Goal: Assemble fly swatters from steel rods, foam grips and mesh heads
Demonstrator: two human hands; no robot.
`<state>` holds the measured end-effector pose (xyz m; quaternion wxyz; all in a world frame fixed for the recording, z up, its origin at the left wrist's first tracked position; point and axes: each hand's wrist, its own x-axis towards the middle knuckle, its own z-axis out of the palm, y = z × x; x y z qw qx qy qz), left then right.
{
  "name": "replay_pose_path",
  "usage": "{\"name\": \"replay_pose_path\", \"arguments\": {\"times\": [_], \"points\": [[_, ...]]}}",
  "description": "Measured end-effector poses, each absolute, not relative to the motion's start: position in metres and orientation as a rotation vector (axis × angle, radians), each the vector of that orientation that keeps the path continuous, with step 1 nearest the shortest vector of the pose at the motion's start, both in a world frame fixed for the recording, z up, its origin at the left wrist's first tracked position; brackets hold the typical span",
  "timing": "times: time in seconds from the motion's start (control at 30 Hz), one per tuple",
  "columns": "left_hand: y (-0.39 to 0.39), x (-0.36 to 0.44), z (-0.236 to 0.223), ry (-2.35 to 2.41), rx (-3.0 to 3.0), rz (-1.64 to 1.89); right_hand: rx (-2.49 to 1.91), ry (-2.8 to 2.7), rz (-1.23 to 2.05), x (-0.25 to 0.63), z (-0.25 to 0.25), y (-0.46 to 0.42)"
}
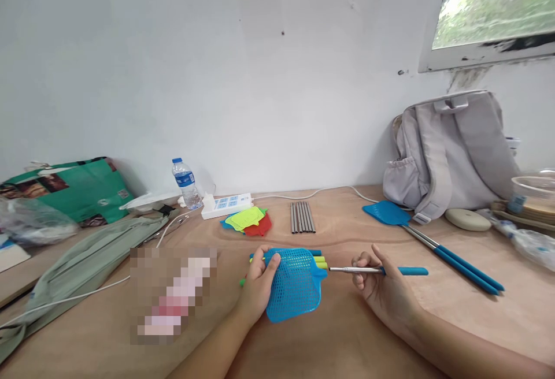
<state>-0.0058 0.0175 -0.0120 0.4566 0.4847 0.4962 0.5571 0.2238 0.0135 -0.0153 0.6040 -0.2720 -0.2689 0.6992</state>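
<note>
My left hand (259, 284) grips the left edge of a blue fly swatter head (295, 283), holding it over the wooden table (338, 333). My right hand (379, 286) pinches a thin metal rod with a blue grip (377, 270), its tip pointing at the neck of the blue head and nearly touching it. Under the head lie several loose blue, green and yellow handle grips (319, 260).
Behind lie a stack of coloured swatter heads (249, 220), a row of metal rods (302, 217), a power strip (226, 205) and a water bottle (185, 183). Assembled blue swatters (427, 240) lie at right before a grey backpack (451, 151). Green bags (78, 188) sit left.
</note>
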Motion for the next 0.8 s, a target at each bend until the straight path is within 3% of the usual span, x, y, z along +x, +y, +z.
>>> {"name": "replay_pose_path", "arguments": {"times": [0.8], "points": [[0.0109, -0.0023, -0.0122, 1.260, 1.137, 1.343, -0.629, -0.640, 1.640, 0.2220, -0.0173, 0.0175]]}}
